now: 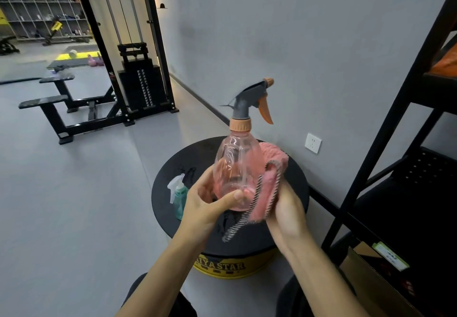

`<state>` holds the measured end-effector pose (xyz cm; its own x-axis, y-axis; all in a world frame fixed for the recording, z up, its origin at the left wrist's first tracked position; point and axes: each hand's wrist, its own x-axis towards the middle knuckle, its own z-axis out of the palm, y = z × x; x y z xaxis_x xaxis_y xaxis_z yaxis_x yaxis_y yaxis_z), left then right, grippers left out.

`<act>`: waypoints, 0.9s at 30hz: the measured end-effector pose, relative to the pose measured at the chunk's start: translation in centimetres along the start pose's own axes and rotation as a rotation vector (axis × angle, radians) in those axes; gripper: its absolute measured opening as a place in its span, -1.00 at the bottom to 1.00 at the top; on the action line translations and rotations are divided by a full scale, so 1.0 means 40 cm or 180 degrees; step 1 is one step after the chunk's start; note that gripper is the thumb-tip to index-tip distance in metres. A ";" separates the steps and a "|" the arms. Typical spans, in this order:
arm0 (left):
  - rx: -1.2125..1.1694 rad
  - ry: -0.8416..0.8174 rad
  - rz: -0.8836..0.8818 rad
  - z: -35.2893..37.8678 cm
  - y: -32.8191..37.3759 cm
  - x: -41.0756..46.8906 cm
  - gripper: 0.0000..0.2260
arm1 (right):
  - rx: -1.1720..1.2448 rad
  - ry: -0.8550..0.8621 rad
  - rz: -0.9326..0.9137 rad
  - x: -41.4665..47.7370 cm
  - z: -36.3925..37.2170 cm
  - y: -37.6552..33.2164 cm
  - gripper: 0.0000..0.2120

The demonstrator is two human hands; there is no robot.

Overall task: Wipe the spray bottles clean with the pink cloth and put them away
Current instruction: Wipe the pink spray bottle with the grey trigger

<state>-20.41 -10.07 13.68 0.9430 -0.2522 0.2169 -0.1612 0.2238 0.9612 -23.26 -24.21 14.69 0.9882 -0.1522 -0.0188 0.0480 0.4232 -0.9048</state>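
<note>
The left hand grips the pink spray bottle low at its base. The right hand is closed on the pink cloth, pressed against the bottle's 3 o'clock side. Best to turn the bottle steadily so the cloth covers every side.

At the centre of your frame sits a round black stool with a yellow lettered base. Upper left, you see a black weight-stack machine and padded gym seats. A white wall socket sits right of centre; black shelving fills the right edge.
</note>
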 end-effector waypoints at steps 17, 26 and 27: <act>0.0202 0.0011 0.0020 -0.003 -0.027 -0.009 -0.39 | 0.0258 0.0051 0.0197 -0.025 0.013 -0.027 -0.61; 0.0157 0.0183 -0.0005 -0.013 -0.059 -0.010 -0.30 | 0.0400 0.0125 0.0850 0.022 0.012 -0.001 -0.60; 0.0146 0.0245 -0.0003 -0.015 -0.065 -0.009 -0.29 | 0.0440 0.0104 0.0915 0.020 0.015 0.007 -0.61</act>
<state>-20.14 -9.98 11.01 0.9625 -0.1788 0.2039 -0.1717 0.1799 0.9686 -22.37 -23.67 14.69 0.9591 -0.0363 -0.2809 -0.2110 0.5700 -0.7941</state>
